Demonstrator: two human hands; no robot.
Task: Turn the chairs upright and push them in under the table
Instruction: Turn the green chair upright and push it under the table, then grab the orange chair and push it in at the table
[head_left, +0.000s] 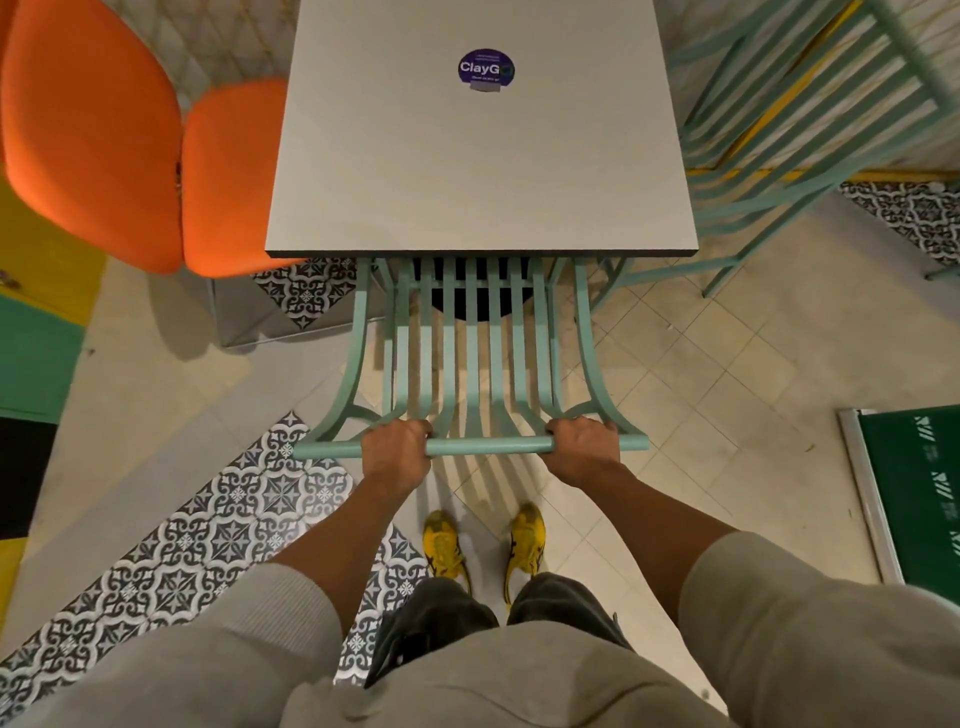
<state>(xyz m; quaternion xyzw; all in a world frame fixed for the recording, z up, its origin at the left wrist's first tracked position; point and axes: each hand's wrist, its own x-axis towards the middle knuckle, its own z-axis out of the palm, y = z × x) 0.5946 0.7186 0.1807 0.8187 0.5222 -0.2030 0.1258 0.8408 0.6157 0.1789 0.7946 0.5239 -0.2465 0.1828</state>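
We stand behind an upright mint-green slatted metal chair (470, 358), its seat tucked under the grey square table (480, 156). Our left hand (396, 451) and right hand (583, 448) curl tightly around its top rail; bare tiled floor (727, 353) lies alongside.

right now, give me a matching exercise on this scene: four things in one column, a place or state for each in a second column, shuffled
Things:
1. teal chair
2. orange chair
3. purple sticker
4. left hand

Places or states:
A. on the grey table top, far end
B. gripping the top rail, as does the right hand
C. upright, seat partly under the table's near edge
D. beside the table's left side

Pairs: 1-C, 2-D, 3-A, 4-B
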